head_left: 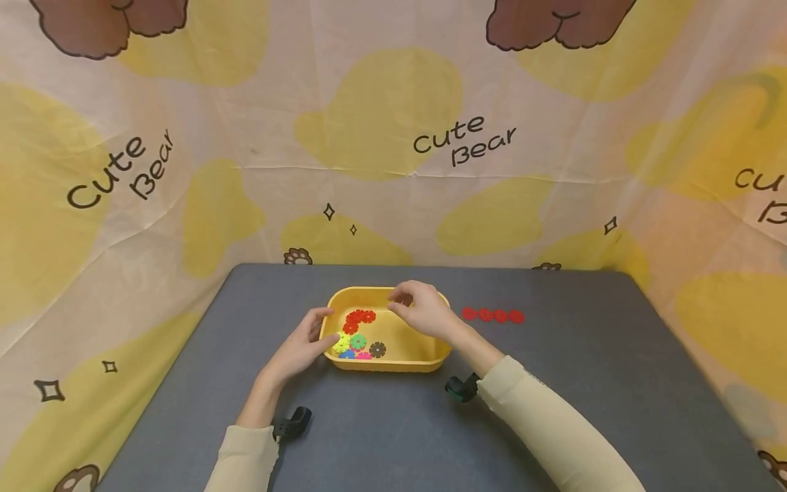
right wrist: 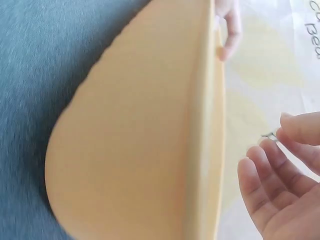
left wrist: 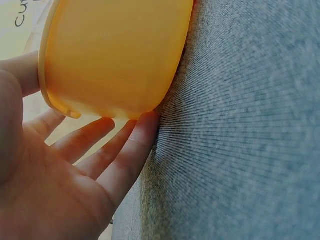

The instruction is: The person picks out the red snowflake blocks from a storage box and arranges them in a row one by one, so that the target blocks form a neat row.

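A yellow plastic basin (head_left: 418,350) stands on the table. My left hand (head_left: 304,342) grips its left end, thumb over the rim and fingers against the outer wall, as the left wrist view shows with the hand (left wrist: 75,175). Notched toy discs lie in the left part of the basin: several red discs (head_left: 350,328), yellow ones (head_left: 341,344), a green one (head_left: 358,341), a brown one (head_left: 378,350), and blue and pink ones by the front wall. Over the basin's right side hovers my right hand (head_left: 421,311), fingers loosely bent, nothing visible in its grasp (right wrist: 290,185).
Right of the basin, several red discs (head_left: 501,316) lie in a row on the grey table (head_left: 381,424). A printed cloth (head_left: 369,137) hangs behind the table and along its sides. Each wrist wears a black strap device (head_left: 294,424).
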The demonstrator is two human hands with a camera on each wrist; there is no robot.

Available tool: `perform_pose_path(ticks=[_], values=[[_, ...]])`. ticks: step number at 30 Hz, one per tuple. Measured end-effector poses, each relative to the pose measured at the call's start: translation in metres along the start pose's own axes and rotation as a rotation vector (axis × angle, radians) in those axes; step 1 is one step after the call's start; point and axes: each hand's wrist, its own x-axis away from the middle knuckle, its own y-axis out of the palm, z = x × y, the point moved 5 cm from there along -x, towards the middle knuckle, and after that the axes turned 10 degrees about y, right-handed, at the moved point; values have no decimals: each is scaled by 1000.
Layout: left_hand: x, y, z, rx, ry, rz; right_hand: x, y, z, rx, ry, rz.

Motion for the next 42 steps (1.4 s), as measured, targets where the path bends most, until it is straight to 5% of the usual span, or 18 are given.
perform_pose_path(ticks=[22, 42], values=[[-1, -1, 0, 23, 24, -6, -44, 90, -12, 78, 62, -190], [-2, -2, 1, 36, 28, -4, -57, 113, 6, 276, 127, -189]])
